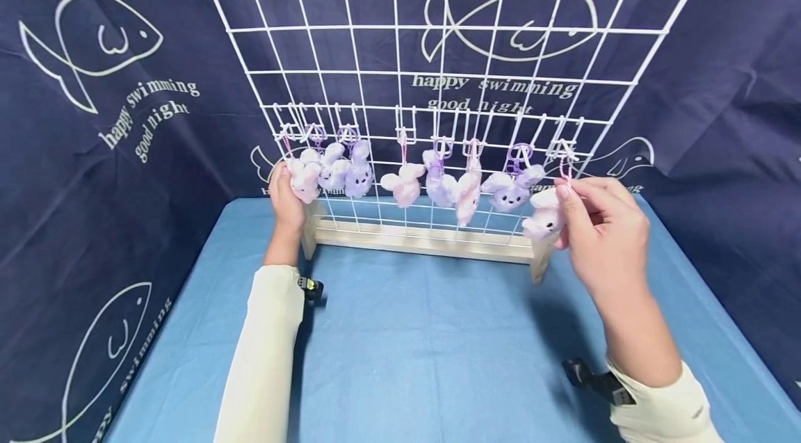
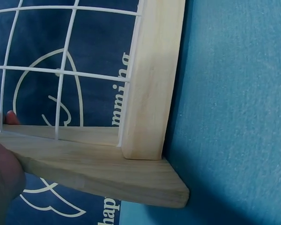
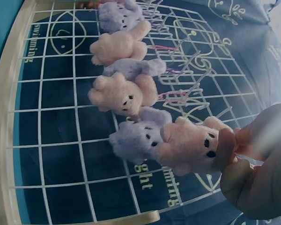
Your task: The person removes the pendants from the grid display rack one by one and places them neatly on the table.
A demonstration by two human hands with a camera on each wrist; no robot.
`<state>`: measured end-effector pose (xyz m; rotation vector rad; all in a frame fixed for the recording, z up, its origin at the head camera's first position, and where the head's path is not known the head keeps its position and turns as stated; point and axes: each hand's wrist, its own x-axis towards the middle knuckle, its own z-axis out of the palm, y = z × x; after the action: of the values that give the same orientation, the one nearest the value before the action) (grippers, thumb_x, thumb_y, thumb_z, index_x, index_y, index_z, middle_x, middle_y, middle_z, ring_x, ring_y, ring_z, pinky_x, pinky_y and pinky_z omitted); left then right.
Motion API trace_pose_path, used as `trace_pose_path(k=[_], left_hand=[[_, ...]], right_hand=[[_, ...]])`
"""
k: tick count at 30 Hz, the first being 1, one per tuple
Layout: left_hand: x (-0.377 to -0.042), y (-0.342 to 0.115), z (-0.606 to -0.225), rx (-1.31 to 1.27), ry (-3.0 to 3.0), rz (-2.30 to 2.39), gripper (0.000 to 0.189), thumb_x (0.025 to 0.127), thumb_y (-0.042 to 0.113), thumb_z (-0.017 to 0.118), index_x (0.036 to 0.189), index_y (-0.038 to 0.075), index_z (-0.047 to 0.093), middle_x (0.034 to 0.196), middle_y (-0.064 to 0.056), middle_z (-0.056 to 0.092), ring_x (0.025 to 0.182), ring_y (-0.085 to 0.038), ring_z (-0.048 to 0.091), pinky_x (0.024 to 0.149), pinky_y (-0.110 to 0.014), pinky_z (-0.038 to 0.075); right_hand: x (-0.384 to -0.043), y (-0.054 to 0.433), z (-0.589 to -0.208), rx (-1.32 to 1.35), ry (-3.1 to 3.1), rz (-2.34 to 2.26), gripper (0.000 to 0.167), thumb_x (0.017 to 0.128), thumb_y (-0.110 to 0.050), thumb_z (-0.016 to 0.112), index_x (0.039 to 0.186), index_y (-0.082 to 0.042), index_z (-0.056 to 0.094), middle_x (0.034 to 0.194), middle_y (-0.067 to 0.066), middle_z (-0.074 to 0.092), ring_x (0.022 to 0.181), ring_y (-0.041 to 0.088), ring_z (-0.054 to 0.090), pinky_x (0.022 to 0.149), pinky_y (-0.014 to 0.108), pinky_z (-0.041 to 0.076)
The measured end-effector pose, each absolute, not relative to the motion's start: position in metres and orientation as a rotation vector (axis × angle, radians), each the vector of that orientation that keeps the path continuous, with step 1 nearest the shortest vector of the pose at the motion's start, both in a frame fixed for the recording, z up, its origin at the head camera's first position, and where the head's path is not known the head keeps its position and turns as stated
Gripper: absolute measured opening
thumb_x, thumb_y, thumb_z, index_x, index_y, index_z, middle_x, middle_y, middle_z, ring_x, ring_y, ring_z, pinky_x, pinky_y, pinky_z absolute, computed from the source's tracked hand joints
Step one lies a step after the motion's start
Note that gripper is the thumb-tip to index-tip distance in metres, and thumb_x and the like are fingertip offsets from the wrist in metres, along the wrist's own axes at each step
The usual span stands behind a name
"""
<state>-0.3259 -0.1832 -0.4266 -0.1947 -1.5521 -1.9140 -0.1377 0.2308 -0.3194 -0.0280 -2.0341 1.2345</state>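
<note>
My right hand [image 1: 610,227] pinches the pink bead chain of a pink plush bunny keychain [image 1: 543,217] at the right end of a white wire grid rack [image 1: 398,71]. In the right wrist view this bunny [image 3: 192,145] hangs tilted below the fingertips, beside a purple bunny keychain [image 3: 138,138]. My left hand [image 1: 288,201] grips the left upright of the wooden stand [image 1: 400,240], next to another pink bunny keychain [image 1: 304,179]. In the left wrist view, the thumb and fingertips lie on either side of the wooden upright [image 2: 84,164].
Several pink and purple bunny keychains, among them a purple one [image 1: 510,192], hang from white hooks across the grid. The stand rests on a blue cloth [image 1: 425,345]. Dark blue fabric [image 1: 125,206] with fish drawings surrounds the back and sides.
</note>
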Motion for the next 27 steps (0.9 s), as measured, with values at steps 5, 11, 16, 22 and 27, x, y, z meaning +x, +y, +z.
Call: trace_pose_path(k=[5, 11, 16, 22, 27], left_hand=[[-0.327, -0.181, -0.427, -0.164, -1.560, -1.877, 0.035, 0.106, 0.007, 0.032, 0.098, 0.017, 0.064, 0.088, 0.011, 0.061, 0.081, -0.002, 0.057, 0.075, -0.017, 0.047], [-0.326, -0.180, -0.427, -0.159, -1.571, -1.831, 0.036, 0.105, 0.006, 0.031, 0.099, 0.015, 0.065, 0.089, 0.012, 0.060, 0.083, -0.002, 0.056, 0.078, -0.017, 0.046], [-0.325, -0.180, -0.426, -0.194, -1.577, -1.850, 0.034, 0.107, 0.009, 0.032, 0.101, 0.014, 0.065, 0.091, 0.010, 0.061, 0.085, -0.004, 0.057, 0.078, -0.019, 0.047], [-0.325, -0.180, -0.428, -0.245, -1.584, -1.808, 0.033, 0.107, 0.010, 0.033, 0.100, 0.019, 0.064, 0.091, 0.011, 0.060, 0.085, -0.004, 0.056, 0.079, -0.020, 0.047], [-0.325, -0.180, -0.429, -0.209, -1.579, -1.808, 0.033, 0.107, 0.009, 0.033, 0.100, 0.017, 0.064, 0.091, 0.010, 0.060, 0.086, -0.004, 0.056, 0.080, -0.019, 0.046]], right_hand=[[-0.130, 0.229, -0.315, 0.028, -2.019, 1.177, 0.019, 0.097, -0.013, 0.075, 0.114, -0.005, 0.081, 0.096, -0.022, 0.062, 0.049, -0.009, 0.054, 0.047, 0.009, 0.042], [-0.125, 0.228, -0.317, 0.089, -2.034, 1.139, 0.016, 0.095, -0.006, 0.075, 0.110, -0.002, 0.081, 0.096, -0.025, 0.063, 0.049, -0.011, 0.053, 0.048, 0.007, 0.041], [-0.122, 0.227, -0.319, 0.140, -2.068, 1.103, 0.012, 0.093, -0.003, 0.077, 0.104, -0.001, 0.081, 0.098, -0.019, 0.071, 0.056, -0.015, 0.056, 0.050, 0.005, 0.044], [-0.119, 0.229, -0.323, 0.197, -2.207, 0.936, 0.012, 0.093, -0.008, 0.079, 0.104, -0.007, 0.083, 0.100, 0.010, 0.079, 0.076, -0.024, 0.052, 0.070, -0.001, 0.042], [-0.120, 0.233, -0.329, 0.218, -2.379, 0.783, 0.013, 0.093, -0.015, 0.080, 0.106, -0.014, 0.084, 0.102, 0.007, 0.082, 0.083, -0.012, 0.054, 0.071, 0.011, 0.039]])
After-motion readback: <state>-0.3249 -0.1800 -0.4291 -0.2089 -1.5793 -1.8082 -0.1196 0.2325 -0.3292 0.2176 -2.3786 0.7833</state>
